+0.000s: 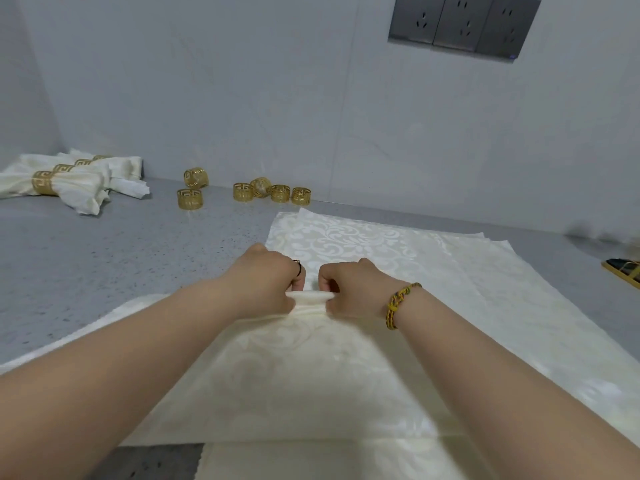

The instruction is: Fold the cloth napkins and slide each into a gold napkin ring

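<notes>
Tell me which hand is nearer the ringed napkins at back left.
Left. The left hand pinches the napkin fold right of and nearer the camera than the ringed napkins; the right hand pinches beside it, farther right.

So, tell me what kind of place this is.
Probably a back-of-house prep counter, perhaps for a restaurant or banquet hall: a speckled grey countertop under a wall socket panel, finished napkins in gold rings piled at the left, and spare rings nearby.
</notes>
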`<control>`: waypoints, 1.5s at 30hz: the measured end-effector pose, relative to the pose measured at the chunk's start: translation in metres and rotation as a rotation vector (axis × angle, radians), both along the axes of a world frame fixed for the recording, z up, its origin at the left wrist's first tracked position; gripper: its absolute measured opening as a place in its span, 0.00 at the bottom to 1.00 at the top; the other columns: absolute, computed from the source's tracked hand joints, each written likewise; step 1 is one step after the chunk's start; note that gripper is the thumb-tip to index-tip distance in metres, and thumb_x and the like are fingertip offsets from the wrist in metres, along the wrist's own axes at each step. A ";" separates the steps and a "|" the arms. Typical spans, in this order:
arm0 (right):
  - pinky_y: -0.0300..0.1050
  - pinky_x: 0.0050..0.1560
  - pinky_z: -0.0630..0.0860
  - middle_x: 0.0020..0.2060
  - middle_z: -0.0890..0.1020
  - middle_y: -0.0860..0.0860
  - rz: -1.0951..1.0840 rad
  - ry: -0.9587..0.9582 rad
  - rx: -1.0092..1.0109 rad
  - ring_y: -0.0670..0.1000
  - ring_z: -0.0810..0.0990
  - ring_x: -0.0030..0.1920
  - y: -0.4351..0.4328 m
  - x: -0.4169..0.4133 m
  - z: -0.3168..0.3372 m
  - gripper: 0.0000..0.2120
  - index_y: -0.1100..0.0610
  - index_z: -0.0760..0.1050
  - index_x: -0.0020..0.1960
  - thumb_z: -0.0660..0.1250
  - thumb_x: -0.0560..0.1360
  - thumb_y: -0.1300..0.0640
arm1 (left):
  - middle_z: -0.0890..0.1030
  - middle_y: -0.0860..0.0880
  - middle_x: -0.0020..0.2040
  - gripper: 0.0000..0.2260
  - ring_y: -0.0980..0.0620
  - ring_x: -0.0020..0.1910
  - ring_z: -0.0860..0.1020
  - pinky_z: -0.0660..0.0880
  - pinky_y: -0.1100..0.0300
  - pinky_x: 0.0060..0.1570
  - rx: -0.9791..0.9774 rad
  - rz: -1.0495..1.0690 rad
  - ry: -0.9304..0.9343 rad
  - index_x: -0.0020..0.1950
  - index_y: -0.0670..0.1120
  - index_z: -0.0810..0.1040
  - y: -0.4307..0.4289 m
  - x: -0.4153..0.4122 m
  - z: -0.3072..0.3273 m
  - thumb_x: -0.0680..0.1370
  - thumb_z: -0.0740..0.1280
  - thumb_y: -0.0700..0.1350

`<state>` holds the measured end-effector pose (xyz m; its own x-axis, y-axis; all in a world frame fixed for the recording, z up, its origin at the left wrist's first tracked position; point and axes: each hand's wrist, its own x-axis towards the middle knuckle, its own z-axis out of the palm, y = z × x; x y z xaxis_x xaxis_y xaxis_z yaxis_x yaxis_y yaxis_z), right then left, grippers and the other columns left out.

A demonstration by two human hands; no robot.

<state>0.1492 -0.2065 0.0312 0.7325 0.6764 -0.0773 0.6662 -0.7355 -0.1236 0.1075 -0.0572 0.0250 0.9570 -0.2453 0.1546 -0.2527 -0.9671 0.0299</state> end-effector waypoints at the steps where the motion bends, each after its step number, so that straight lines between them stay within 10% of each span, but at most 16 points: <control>1: 0.40 0.49 0.59 0.31 0.67 0.42 0.028 -0.048 0.010 0.47 0.67 0.35 -0.002 -0.005 -0.002 0.16 0.48 0.58 0.33 0.61 0.71 0.64 | 0.66 0.57 0.32 0.02 0.56 0.40 0.69 0.59 0.64 0.51 0.027 -0.029 -0.069 0.45 0.54 0.72 -0.001 -0.006 -0.003 0.75 0.62 0.47; 11: 0.37 0.39 0.62 0.32 0.67 0.41 0.077 0.066 0.065 0.48 0.67 0.41 -0.023 -0.033 -0.009 0.05 0.52 0.68 0.42 0.63 0.72 0.59 | 0.76 0.59 0.53 0.10 0.57 0.55 0.70 0.56 0.66 0.56 0.003 -0.080 -0.059 0.53 0.55 0.79 0.001 -0.039 -0.016 0.76 0.62 0.54; 15: 0.35 0.40 0.68 0.34 0.72 0.44 -0.033 0.255 0.184 0.43 0.70 0.36 -0.027 -0.028 -0.002 0.07 0.54 0.73 0.37 0.65 0.73 0.55 | 0.72 0.54 0.48 0.09 0.55 0.50 0.70 0.63 0.68 0.52 -0.304 0.010 0.251 0.42 0.52 0.78 0.012 -0.037 -0.010 0.75 0.64 0.55; 19: 0.43 0.60 0.68 0.54 0.70 0.48 -0.091 0.230 0.099 0.48 0.69 0.55 -0.023 -0.024 -0.001 0.14 0.54 0.73 0.56 0.69 0.71 0.55 | 0.73 0.58 0.46 0.06 0.57 0.50 0.73 0.69 0.68 0.46 -0.321 0.056 0.339 0.47 0.53 0.74 0.013 -0.033 -0.006 0.73 0.69 0.49; 24: 0.39 0.50 0.65 0.48 0.71 0.45 -0.083 0.252 -0.006 0.47 0.71 0.48 -0.017 -0.026 0.007 0.16 0.54 0.71 0.59 0.67 0.72 0.56 | 0.69 0.57 0.41 0.13 0.57 0.40 0.70 0.64 0.70 0.35 -0.237 0.118 0.430 0.50 0.52 0.67 0.009 -0.023 0.002 0.72 0.70 0.47; 29: 0.39 0.40 0.64 0.41 0.71 0.46 -0.049 0.100 0.002 0.49 0.69 0.44 -0.013 -0.033 0.005 0.05 0.55 0.70 0.48 0.64 0.72 0.61 | 0.67 0.57 0.34 0.06 0.53 0.40 0.68 0.60 0.64 0.42 0.048 0.063 0.200 0.46 0.51 0.67 -0.005 -0.030 0.003 0.75 0.65 0.47; 33: 0.41 0.33 0.61 0.41 0.69 0.47 -0.018 -0.125 0.072 0.49 0.67 0.43 -0.018 -0.044 -0.002 0.06 0.54 0.64 0.44 0.59 0.73 0.64 | 0.76 0.54 0.49 0.07 0.51 0.52 0.73 0.60 0.61 0.55 0.225 -0.026 -0.094 0.54 0.51 0.73 -0.002 -0.038 -0.006 0.78 0.60 0.48; 40: 0.43 0.34 0.60 0.38 0.76 0.57 0.155 -0.319 0.134 0.58 0.75 0.38 -0.031 -0.061 -0.028 0.10 0.63 0.73 0.43 0.64 0.64 0.73 | 0.75 0.58 0.26 0.19 0.57 0.25 0.75 0.61 0.64 0.39 0.110 -0.240 -0.323 0.28 0.53 0.78 0.018 -0.054 -0.027 0.44 0.82 0.42; 45: 0.45 0.45 0.67 0.48 0.74 0.54 0.099 -0.163 0.139 0.51 0.68 0.47 -0.039 -0.070 -0.024 0.11 0.60 0.73 0.54 0.59 0.73 0.64 | 0.79 0.58 0.50 0.09 0.59 0.49 0.75 0.57 0.72 0.46 0.022 -0.191 -0.184 0.47 0.52 0.82 0.017 -0.063 -0.021 0.69 0.72 0.42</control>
<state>0.0795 -0.2460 0.0067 0.6570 0.7416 0.1360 0.7538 -0.6488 -0.1038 0.0441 -0.0401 0.0041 0.8493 -0.4239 0.3146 -0.4298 -0.9013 -0.0543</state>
